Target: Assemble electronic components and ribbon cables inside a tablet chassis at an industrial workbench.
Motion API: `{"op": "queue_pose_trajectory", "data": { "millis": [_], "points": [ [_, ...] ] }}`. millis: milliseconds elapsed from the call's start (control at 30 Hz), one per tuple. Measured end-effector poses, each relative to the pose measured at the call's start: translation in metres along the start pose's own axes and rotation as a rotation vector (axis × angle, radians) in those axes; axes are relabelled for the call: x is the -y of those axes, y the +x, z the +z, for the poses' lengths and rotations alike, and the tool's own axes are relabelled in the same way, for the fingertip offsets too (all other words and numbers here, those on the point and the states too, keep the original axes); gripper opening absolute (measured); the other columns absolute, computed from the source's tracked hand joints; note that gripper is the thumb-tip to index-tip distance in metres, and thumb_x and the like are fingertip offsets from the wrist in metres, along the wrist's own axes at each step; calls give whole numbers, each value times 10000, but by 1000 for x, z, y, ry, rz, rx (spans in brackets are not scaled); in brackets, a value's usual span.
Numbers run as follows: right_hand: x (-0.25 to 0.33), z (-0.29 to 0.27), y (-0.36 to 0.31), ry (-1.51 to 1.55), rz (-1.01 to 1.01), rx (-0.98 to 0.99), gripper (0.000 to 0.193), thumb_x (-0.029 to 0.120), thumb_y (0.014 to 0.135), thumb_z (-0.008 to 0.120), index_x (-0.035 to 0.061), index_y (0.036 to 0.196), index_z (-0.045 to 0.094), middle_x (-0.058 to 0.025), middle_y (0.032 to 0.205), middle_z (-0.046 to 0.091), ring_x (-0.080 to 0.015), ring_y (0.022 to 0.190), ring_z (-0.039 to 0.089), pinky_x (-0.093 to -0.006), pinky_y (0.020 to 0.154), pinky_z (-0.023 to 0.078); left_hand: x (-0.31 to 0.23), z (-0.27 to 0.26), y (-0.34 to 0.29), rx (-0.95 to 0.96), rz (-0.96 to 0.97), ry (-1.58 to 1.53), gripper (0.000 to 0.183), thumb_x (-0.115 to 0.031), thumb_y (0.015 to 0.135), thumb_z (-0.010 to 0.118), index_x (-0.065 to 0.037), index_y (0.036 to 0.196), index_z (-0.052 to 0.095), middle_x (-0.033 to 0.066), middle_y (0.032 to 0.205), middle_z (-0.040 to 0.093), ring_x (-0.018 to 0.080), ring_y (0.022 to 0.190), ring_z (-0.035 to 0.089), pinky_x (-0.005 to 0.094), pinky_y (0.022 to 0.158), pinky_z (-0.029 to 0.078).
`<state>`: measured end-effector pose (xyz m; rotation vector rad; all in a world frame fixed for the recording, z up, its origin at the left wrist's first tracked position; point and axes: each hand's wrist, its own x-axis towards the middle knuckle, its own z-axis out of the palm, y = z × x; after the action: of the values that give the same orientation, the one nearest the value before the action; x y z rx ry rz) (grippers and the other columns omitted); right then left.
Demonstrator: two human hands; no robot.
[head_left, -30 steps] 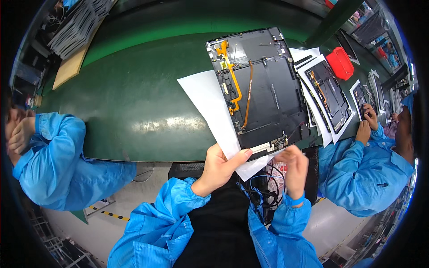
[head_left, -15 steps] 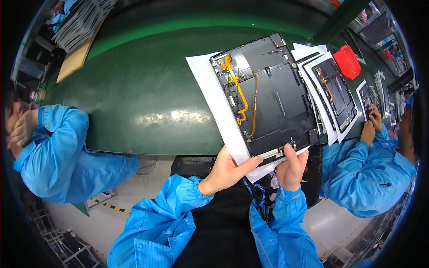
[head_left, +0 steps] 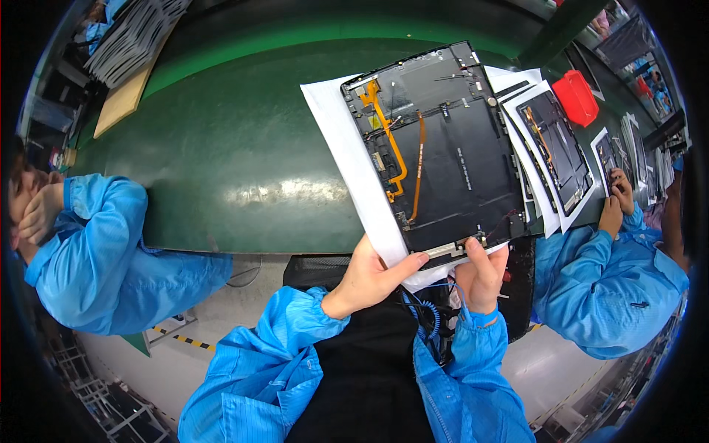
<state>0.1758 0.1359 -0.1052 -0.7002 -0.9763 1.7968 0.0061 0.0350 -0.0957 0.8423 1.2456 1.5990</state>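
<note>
A black tablet-like back housing (head_left: 461, 159) lies on a white sheet (head_left: 336, 122), its inner side up. Along its left part run orange flex cables (head_left: 397, 159), and a narrow metallic strip sits at its near edge. My left hand (head_left: 367, 277) grips the near left corner, thumb on top and the other fingers under the sheet. At the near right edge my right hand (head_left: 484, 273) holds it in the same way, its thumb on the housing. Both hands are closed on the housing and sheet together; the fingers beneath are partly hidden.
More housings on white sheets (head_left: 557, 148) overlap at the right, beside a red bin (head_left: 574, 98). A co-worker's hands (head_left: 617, 203) handle another panel there. On the left, another person's blue sleeve (head_left: 111, 214) rests by the green table (head_left: 236, 155). Stacked sheets (head_left: 136, 44) stand far left.
The housing and its sheet have shifted slightly away from me and to the left, turning a little. My hands keep their grip on the near edge.
</note>
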Motion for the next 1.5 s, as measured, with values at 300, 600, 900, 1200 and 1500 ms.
{"op": "queue_pose_trajectory", "data": {
  "millis": [300,600,900,1200,1500],
  "points": [
    [12,12,17,-116,118,115,611,153,1067,592,-52,1592,356,-234,1438,594,-326,1139,713,-410,918,607,-33,-81,1,-198,-66,-33,513,40,924,769,43,1387,547,132,1250,716,209,1128,711,375,1010,570],
    [9,3,17,-167,41,73,455,59,1059,586,-62,1489,498,-233,1393,620,-306,1112,719,-370,876,618,-20,-83,18,-160,-46,80,554,24,954,752,29,1438,484,114,1318,672,197,1206,661,376,1038,549],
    [11,9,15,-225,33,84,387,35,1048,591,-70,1419,552,-221,1348,647,-288,1084,724,-368,871,615,-15,-60,29,-106,19,37,503,38,966,732,39,1408,492,136,1255,689,197,1117,706,359,960,592],
    [8,11,14,-248,46,106,337,24,1043,590,-81,1364,595,-219,1320,668,-279,1081,725,-358,864,602,-17,-64,27,-100,1,43,492,28,972,727,37,1407,498,120,1260,690,186,1146,688,358,986,574],
    [7,10,16,-271,38,119,321,23,1043,595,-86,1346,604,-213,1300,682,-265,1071,726,-352,856,595,-20,-64,30,-118,-7,-18,497,33,955,747,37,1390,508,116,1225,696,179,1102,702,347,963,581]
  ]
}}
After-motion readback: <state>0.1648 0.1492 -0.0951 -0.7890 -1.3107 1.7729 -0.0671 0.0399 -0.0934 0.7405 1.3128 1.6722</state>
